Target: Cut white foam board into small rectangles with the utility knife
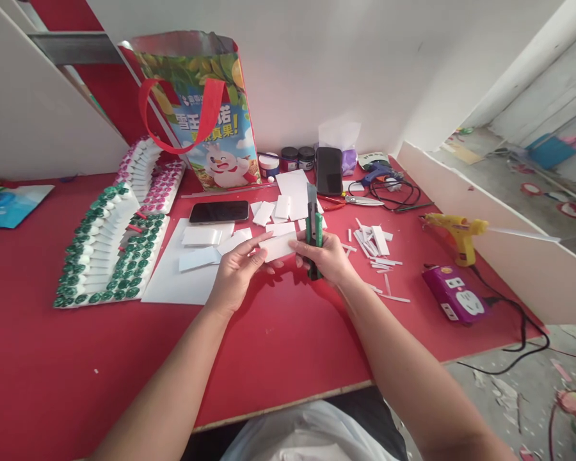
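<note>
Between both hands, above the red table, is a small white rectangular piece (pixel 277 248) that looks like foam board or card. My left hand (pixel 237 272) pinches its left end between thumb and fingers. My right hand (pixel 329 259) grips a green utility knife (pixel 313 238) upright, blade pointing away from me, while its thumb also presses the right end of the white piece. Just beyond the hands lie more white rectangles (pixel 264 213). To the left, a larger white sheet (pixel 173 291) carries several cut pieces. Thin white strips (pixel 379 243) are scattered right of my right hand.
A printed bag (pixel 221 153) with red handles stands at the back. Green and pink decorated pieces (pixel 110 256) sit left. Two phones (pixel 219 212), scissors (pixel 362 200) and jars (pixel 289 159) lie behind. A yellow glue gun (pixel 461 234) and purple power strip (pixel 454 294) with cables are right.
</note>
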`<state>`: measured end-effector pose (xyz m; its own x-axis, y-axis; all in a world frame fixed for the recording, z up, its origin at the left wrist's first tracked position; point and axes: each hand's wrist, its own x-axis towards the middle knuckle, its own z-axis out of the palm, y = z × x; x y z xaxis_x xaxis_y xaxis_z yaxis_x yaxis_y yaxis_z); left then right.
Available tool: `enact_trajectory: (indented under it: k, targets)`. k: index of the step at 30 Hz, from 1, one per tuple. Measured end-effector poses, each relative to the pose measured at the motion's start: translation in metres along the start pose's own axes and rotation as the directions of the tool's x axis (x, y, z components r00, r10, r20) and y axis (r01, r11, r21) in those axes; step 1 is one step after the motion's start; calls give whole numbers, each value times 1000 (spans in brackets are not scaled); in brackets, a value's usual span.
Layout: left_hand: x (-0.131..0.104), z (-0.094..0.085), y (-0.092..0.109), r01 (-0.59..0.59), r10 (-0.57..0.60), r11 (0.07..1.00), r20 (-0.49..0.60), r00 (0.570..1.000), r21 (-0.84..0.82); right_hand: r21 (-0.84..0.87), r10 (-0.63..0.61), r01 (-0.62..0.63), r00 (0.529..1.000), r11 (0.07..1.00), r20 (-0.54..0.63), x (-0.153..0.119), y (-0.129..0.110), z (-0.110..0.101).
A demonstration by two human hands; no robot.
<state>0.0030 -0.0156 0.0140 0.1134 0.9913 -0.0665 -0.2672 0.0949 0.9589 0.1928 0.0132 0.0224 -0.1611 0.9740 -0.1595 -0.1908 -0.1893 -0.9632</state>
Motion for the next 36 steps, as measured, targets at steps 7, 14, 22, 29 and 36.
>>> enact_trajectory:
  k: [7,14,22,29,36]
  targets:
    - [4,3,-2,62,-66,997,-87,994,-48,-64,-32,32,999,997,7,-2,-1,3]
    - [6,3,-3,94,-110,983,-95,989,-159,-47,-11,16,994,999,113,-7,-7,4]
    - [6,2,-3,87,-105,982,-100,989,-170,27,-12,8,989,1000,146,-5,-6,3]
    - [1,6,2,50,-55,996,-63,997,-79,35,-28,26,998,999,51,-4,-4,3]
    - [-5,14,1,13,-11,989,-15,1000,149,79,-57,54,998,995,29,0,0,1]
